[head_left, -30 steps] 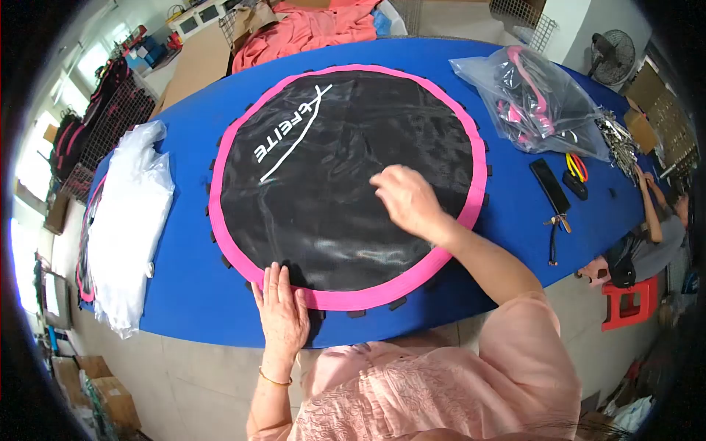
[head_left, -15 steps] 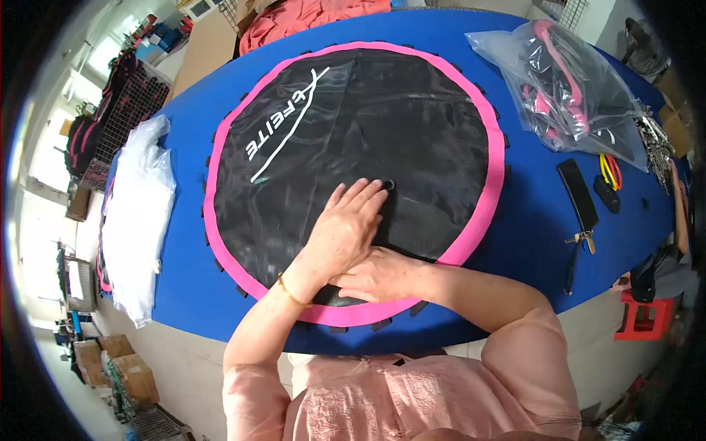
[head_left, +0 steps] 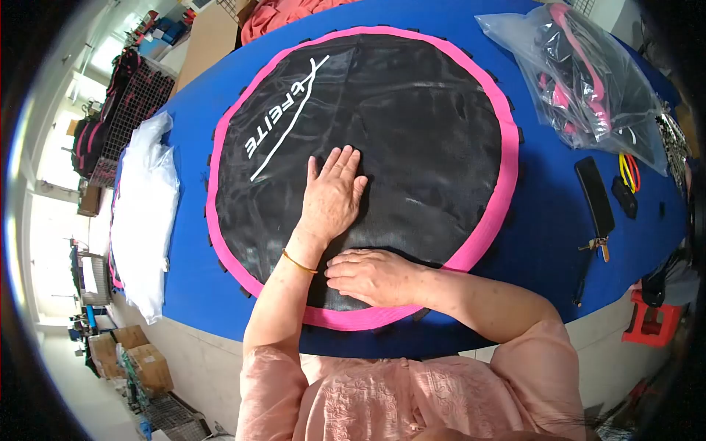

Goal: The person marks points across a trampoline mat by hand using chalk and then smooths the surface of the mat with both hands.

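Observation:
A round black trampoline mat (head_left: 426, 154) with a pink edge band lies flat, with small black tabs around its rim. White lettering and a curved white line mark its upper left part. My left hand (head_left: 334, 195), with a bangle on the wrist, rests palm down near the middle of the mat, fingers stretched and thumb apart. Closer to me, my right hand (head_left: 375, 278) lies flat on the mat's near part, its fingers pointing left and the forearm crossing the pink band. Neither hand grasps anything; what lies under the palms is hidden.
A blue-covered table (head_left: 544, 220) carries the mat. Clear plastic packaging (head_left: 147, 213) lies left; a clear bag (head_left: 581, 88) with black and pink pieces sits far right. A dark phone-like slab (head_left: 594, 195), keys (head_left: 599, 246) and yellow-red loops (head_left: 630, 173) lie right. A red stool (head_left: 651, 320) stands below.
My left hand has slid left and away from me, off the small dark round spot, which no longer shows. My right hand stays near the front, now apart from the left. The view has shifted slightly.

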Demonstrator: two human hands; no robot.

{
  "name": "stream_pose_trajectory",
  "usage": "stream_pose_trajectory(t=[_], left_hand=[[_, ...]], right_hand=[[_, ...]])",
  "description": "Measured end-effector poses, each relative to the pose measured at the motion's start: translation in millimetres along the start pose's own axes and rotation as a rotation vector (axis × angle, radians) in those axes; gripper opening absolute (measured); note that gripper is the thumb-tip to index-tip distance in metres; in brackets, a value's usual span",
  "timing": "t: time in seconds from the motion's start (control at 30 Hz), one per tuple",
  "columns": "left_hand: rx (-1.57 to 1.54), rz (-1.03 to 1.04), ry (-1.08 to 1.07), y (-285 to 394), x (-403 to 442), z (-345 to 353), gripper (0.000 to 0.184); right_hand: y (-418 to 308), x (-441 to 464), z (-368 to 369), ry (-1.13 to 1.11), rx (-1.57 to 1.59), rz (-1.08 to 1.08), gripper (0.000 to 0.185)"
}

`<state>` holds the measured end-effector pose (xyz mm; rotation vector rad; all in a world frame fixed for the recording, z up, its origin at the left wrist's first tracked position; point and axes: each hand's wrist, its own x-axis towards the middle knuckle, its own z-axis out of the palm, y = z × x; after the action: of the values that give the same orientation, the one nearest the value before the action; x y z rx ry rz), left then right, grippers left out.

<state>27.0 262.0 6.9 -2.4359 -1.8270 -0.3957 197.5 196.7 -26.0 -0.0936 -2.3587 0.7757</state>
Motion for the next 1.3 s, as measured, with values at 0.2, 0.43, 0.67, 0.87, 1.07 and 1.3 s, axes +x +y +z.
stream_pose_trajectory(t=[0.2, 0.43, 0.67, 0.87, 1.07, 1.3], left_hand=[[-0.081, 0.144, -0.103, 39.0, -26.6, -12.1, 0.053], [0.041, -0.005, -0.116, 0.5, -73.1, -41.0, 0.05], [0.05, -0.044, -0.156, -2.4, -99.6, -46.0, 0.052], [-0.015, 0.125, -0.174, 31.4, -60.1, -38.2, 0.052], [-0.064, 0.301, -0.221, 72.4, -29.5, -24.4, 0.054], [0.021, 0.278, -0.169, 72.3, -28.7, -26.2, 0.052]], right_hand=[[-7.9, 3.2, -12.0, -0.225, 0.071, 0.133, 0.028], [-7.4, 2.4, -6.1, -0.117, 0.009, 0.02, 0.035], [-21.1, 1.4, 5.2, -0.181, 0.095, -0.056, 0.039], [-22.3, -5.1, 15.0, -0.1, 0.088, -0.066, 0.036], [-24.2, -5.0, 17.2, -0.283, 0.113, 0.054, 0.038], [-23.6, -2.7, 11.5, -0.121, 0.16, -0.007, 0.031]])
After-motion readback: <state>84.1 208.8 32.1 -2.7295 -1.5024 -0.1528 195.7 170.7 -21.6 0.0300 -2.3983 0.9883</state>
